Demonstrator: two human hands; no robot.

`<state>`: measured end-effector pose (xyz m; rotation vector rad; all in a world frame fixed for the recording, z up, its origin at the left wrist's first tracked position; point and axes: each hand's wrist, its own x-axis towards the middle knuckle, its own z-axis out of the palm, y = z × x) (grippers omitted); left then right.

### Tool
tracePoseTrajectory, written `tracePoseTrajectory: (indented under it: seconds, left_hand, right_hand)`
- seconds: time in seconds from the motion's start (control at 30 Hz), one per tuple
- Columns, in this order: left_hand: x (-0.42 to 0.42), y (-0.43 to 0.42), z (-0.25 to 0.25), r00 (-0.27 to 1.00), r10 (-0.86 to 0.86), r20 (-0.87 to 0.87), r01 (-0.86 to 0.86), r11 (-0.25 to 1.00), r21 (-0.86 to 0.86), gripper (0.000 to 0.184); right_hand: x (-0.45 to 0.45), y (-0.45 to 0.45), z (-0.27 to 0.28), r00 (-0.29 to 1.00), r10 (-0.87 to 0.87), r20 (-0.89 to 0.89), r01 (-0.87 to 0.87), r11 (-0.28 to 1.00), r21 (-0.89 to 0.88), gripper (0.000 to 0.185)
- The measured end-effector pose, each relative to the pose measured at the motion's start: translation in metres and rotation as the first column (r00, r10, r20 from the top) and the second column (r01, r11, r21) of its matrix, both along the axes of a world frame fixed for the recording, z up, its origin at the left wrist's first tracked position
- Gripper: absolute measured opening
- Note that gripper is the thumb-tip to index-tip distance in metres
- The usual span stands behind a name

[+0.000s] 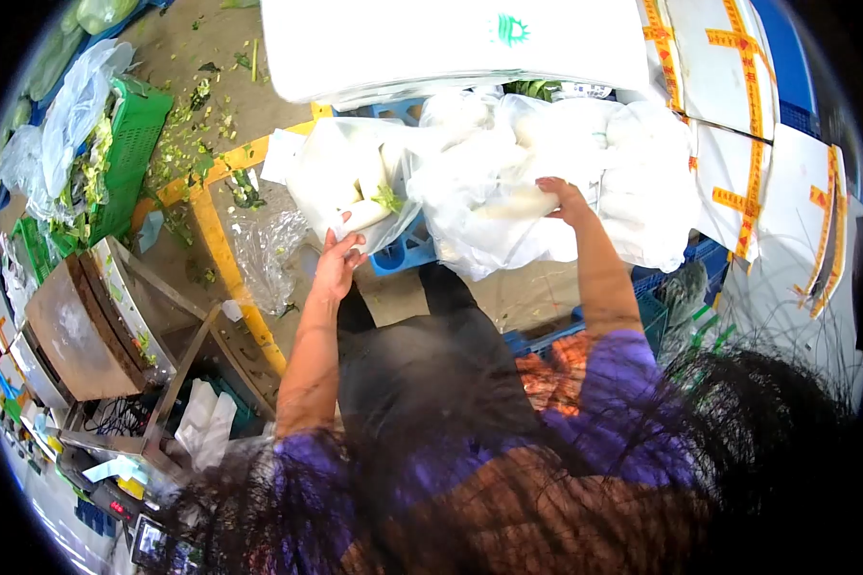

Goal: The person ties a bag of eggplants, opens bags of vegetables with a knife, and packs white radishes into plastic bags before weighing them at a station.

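My left hand is closed round the lower end of a white radish with a short green leaf stub, at the mouth of a clear plastic bag that has more white radishes inside. My right hand grips the end of another white radish, which lies against a second clear bag. Further plastic bags packed with pale contents lie to the right. Thin plastic blurs the contents of most bags.
A blue crate shows under the bags. A large white package stands behind them, with taped white foam boxes at right. At left are a green crate with leaf scraps and a metal stand. Leaf litter covers the floor.
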<state>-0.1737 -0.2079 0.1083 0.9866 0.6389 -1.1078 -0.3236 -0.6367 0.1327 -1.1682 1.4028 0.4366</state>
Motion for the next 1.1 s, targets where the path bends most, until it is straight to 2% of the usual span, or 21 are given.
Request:
tracePoseTrajectory:
  seconds: [0.07, 0.17, 0.2, 0.27, 0.37, 0.4, 0.43, 0.47, 0.5, 0.53, 0.57, 0.6, 0.63, 0.67, 0.73, 0.83, 0.9, 0.97, 1.03, 1.1]
  left_hand:
    - [0.001, -0.006, 0.009, 1.0, 0.01, -0.012, -0.01, 0.999, 0.049, 0.048]
    - [-0.005, -0.01, 0.002, 1.0, 0.02, -0.003, -0.02, 0.998, 0.055, 0.048]
    - [-0.006, -0.014, 0.0, 1.0, 0.015, 0.007, -0.015, 0.998, 0.059, 0.047]
    - [-0.01, -0.021, -0.003, 1.0, -0.001, 0.026, -0.001, 0.998, 0.067, 0.047]
    - [-0.011, -0.027, -0.009, 1.0, 0.014, 0.027, -0.016, 0.997, 0.076, 0.044]
    - [-0.012, -0.028, -0.011, 0.999, 0.019, 0.028, -0.021, 0.997, 0.078, 0.043]
    - [-0.011, -0.032, -0.01, 0.999, 0.037, 0.032, -0.039, 0.997, 0.064, 0.043]
    - [-0.011, -0.033, -0.01, 0.999, 0.036, 0.033, -0.038, 0.997, 0.067, 0.043]
    - [-0.011, -0.032, -0.012, 0.999, 0.036, 0.034, -0.038, 0.997, 0.073, 0.043]
    - [-0.01, -0.032, -0.012, 0.999, 0.037, 0.035, -0.039, 0.996, 0.078, 0.043]
    - [-0.01, -0.034, -0.009, 0.998, 0.044, 0.036, -0.047, 0.996, 0.079, 0.044]
    - [-0.011, -0.035, -0.008, 0.999, 0.039, 0.032, -0.041, 0.995, 0.086, 0.044]
    - [-0.011, -0.036, -0.009, 0.999, 0.035, 0.027, -0.037, 0.995, 0.092, 0.044]
    - [-0.012, -0.035, -0.009, 0.999, 0.033, 0.024, -0.035, 0.994, 0.099, 0.044]
    - [-0.014, -0.034, -0.009, 0.999, 0.033, 0.04, -0.037, 0.993, 0.11, 0.045]
    - [-0.014, -0.033, -0.004, 0.998, 0.04, 0.046, -0.046, 0.99, 0.136, 0.045]
    - [-0.015, -0.031, -0.001, 0.998, 0.037, 0.048, -0.043, 0.99, 0.134, 0.044]
    - [-0.018, -0.028, 0.001, 0.998, 0.02, 0.052, -0.025, 0.994, 0.102, 0.044]
    - [-0.02, -0.028, 0.002, 0.998, 0.019, 0.061, -0.026, 0.993, 0.116, 0.043]
    - [-0.019, -0.025, 0.0, 0.998, 0.03, 0.059, -0.038, 0.992, 0.124, 0.043]
  right_hand:
    - [-0.027, -0.023, -0.042, 0.951, -0.299, -0.075, 0.293, 0.952, -0.084, 0.029]
    - [-0.06, -0.056, -0.051, 0.922, -0.385, -0.033, 0.372, 0.907, -0.198, 0.03]
    - [-0.065, -0.068, -0.045, 0.913, -0.407, 0.025, 0.402, 0.889, -0.22, 0.022]
    - [-0.072, -0.094, -0.036, 0.899, -0.418, 0.126, 0.434, 0.889, -0.143, 0.018]
    - [-0.077, -0.125, -0.024, 0.712, -0.5, 0.494, 0.593, 0.805, -0.039, 0.021]
    - [-0.059, -0.11, 0.004, 0.699, -0.437, 0.566, 0.669, 0.678, -0.304, 0.022]
    - [-0.059, -0.109, 0.007, 0.732, -0.296, 0.614, 0.657, 0.545, -0.521, 0.023]
    - [-0.062, -0.11, 0.009, 0.771, -0.149, 0.619, 0.625, 0.359, -0.693, 0.024]
    - [-0.076, -0.11, -0.006, 0.769, -0.098, 0.632, 0.627, 0.313, -0.713, 0.026]
    - [-0.092, -0.101, -0.023, 0.839, -0.166, 0.518, 0.539, 0.377, -0.753, 0.022]
    - [-0.099, -0.081, -0.032, 0.842, -0.229, 0.489, 0.514, 0.616, -0.596, 0.019]
    - [-0.124, -0.071, -0.077, 0.871, -0.225, 0.436, 0.432, 0.772, -0.466, 0.018]
    - [-0.11, -0.042, -0.083, 0.926, -0.252, 0.282, 0.338, 0.885, -0.321, 0.021]
    - [-0.09, -0.023, -0.087, 0.933, -0.357, 0.051, 0.36, 0.914, -0.187, 0.027]
    - [-0.075, -0.015, -0.124, 0.95, -0.312, -0.001, 0.307, 0.937, -0.167, 0.03]
    - [-0.057, -0.03, -0.15, 0.981, 0.003, -0.193, -0.021, 0.996, -0.089, 0.033]
    - [-0.048, -0.035, -0.152, 0.97, 0.128, -0.209, -0.139, 0.99, -0.039, 0.03]
    - [-0.049, -0.032, -0.144, 0.993, 0.067, -0.101, -0.068, 0.998, -0.008, 0.027]
    - [-0.057, -0.029, -0.133, 0.978, -0.195, 0.072, 0.193, 0.98, 0.037, 0.025]
    - [-0.075, -0.027, -0.124, 0.92, -0.381, 0.087, 0.379, 0.925, 0.036, 0.025]
